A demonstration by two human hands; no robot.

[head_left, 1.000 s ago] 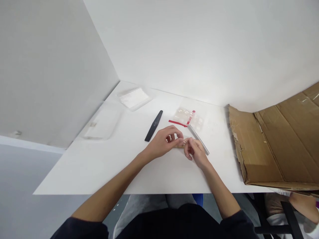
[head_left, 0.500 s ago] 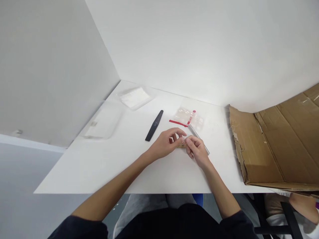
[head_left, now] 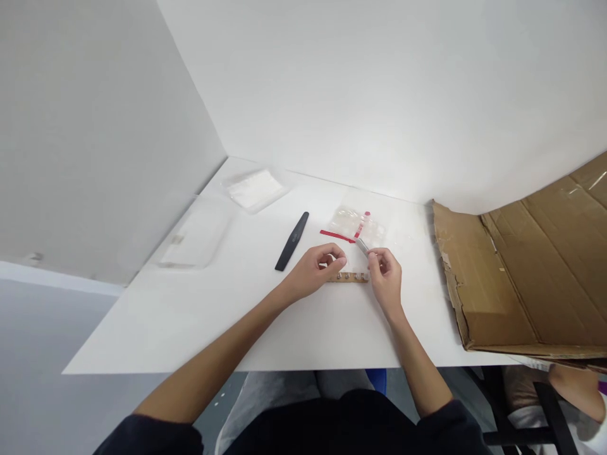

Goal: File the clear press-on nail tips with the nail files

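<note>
My left hand (head_left: pixel 313 273) hovers over the left end of a narrow brown strip (head_left: pixel 351 278) bearing several small shiny pieces. Its thumb and index finger are pinched together; anything between them is too small to make out. At the strip's right end, my right hand (head_left: pixel 387 278) has its fingers curled in a pinch, with their contents hidden. Part of a thin silver rod (head_left: pixel 362 246) sticks out just beyond the right fingertips. Whether that hand grips the rod or only covers it cannot be seen.
A black nail file (head_left: pixel 292 241) lies left of the hands. Behind them are a clear bag (head_left: pixel 347 221) with red markings and a red strip (head_left: pixel 336 236). Clear packets (head_left: pixel 253 188) lie back left. An open cardboard box (head_left: pixel 493 284) stands at right, with another person's arm (head_left: pixel 576 385) below.
My right hand has moved right, away from my left fingertips, to over the silver rod. More of the brown strip shows between the hands. My left hand has shifted slightly left.
</note>
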